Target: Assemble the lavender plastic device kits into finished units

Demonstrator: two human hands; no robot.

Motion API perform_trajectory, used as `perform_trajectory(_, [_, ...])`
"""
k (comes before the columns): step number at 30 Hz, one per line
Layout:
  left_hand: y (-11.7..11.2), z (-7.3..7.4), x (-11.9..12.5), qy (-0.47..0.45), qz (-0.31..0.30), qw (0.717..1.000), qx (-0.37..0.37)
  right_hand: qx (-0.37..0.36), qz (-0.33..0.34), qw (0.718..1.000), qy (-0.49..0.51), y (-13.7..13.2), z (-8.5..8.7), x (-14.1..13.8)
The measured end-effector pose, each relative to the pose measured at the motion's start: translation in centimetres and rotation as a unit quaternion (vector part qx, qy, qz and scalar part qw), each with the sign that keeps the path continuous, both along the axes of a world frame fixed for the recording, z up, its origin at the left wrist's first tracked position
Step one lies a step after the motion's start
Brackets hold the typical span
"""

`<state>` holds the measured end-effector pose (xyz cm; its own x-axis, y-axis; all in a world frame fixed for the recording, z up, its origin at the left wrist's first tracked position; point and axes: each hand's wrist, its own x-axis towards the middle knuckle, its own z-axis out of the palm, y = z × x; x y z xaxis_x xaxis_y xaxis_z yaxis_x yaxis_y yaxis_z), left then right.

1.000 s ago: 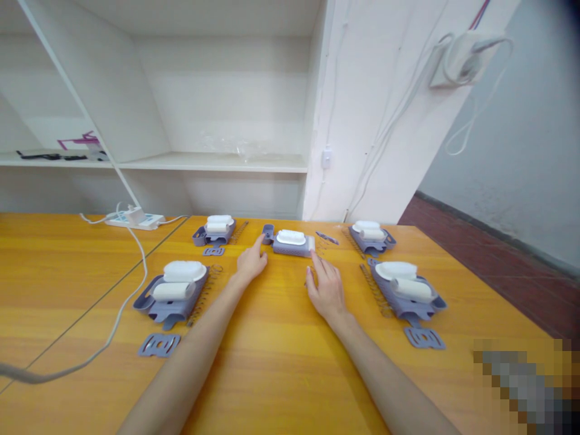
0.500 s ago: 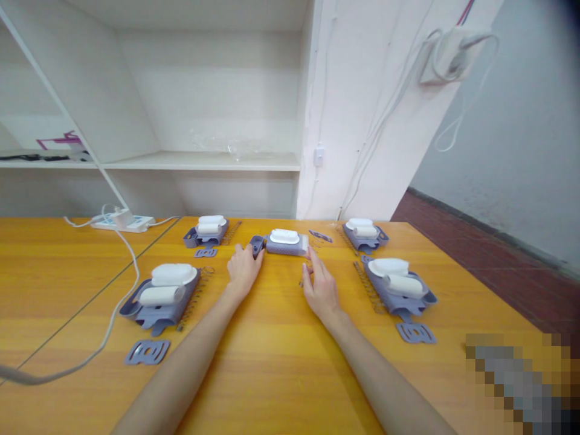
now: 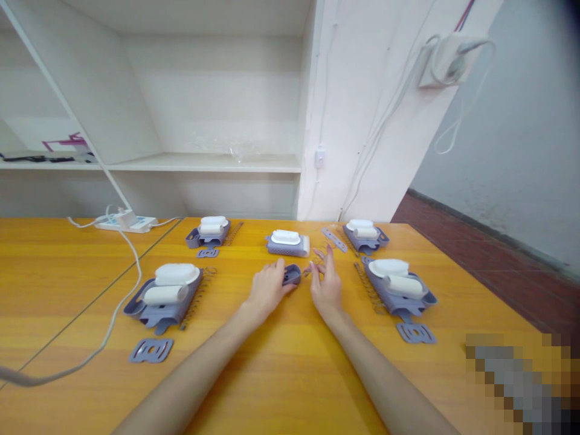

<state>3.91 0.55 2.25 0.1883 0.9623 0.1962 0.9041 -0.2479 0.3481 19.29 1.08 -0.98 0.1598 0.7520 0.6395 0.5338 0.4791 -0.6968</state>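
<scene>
My left hand (image 3: 268, 289) is closed around a small grey-purple plastic cup-like part (image 3: 292, 275) with an opening on top. Close by on the right, my right hand (image 3: 327, 289) pinches a thin coiled wire spring (image 3: 307, 271) between thumb and fingers, its end near the cup part. More loose coil shows behind the fingers. Beyond both hands lies a grey-purple perforated housing (image 3: 284, 246) with a white oval lid-like piece (image 3: 286, 237) on top. A flat slotted grey plate (image 3: 334, 240) rests to its right.
Similar part sets stand at left (image 3: 170, 290), far left (image 3: 209, 231), right (image 3: 401, 285) and far right (image 3: 365, 234), with springs and slotted plates beside them. A power strip (image 3: 127, 223) and white cable (image 3: 122, 290) lie on the left of the wooden table (image 3: 272, 386).
My left hand has brought the cup part rightward and nearer to me, away from the housing. My right hand has shifted slightly right, and the flat plate now lies at a different angle.
</scene>
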Motion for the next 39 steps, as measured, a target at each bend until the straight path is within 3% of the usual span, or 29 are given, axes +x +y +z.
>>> perform_trajectory(4, [0.8,-1.7,1.0,-0.1,-0.074,0.99,0.06,0.015,-0.016,0.999,0.035,0.0,0.1,0.1])
perform_trajectory(8, [1.1,-2.8,0.7,-0.153,-0.1,0.98,0.078,0.004,0.008,0.999,0.043,0.2,-0.1,0.0])
perform_trajectory(23, [0.5,-2.7,0.7,-0.129,-0.137,0.975,0.121,-0.012,0.044,0.999,0.021,0.2,-0.5,-0.2])
perform_trajectory(30, [0.5,-2.7,0.7,-0.119,-0.137,0.977,0.112,0.02,-0.018,0.997,-0.076,0.2,-0.6,-0.1])
perform_trajectory(39, [0.5,-2.7,0.7,-0.1,-0.133,0.978,0.125,0.022,0.005,0.997,-0.072,0.2,-0.8,0.0])
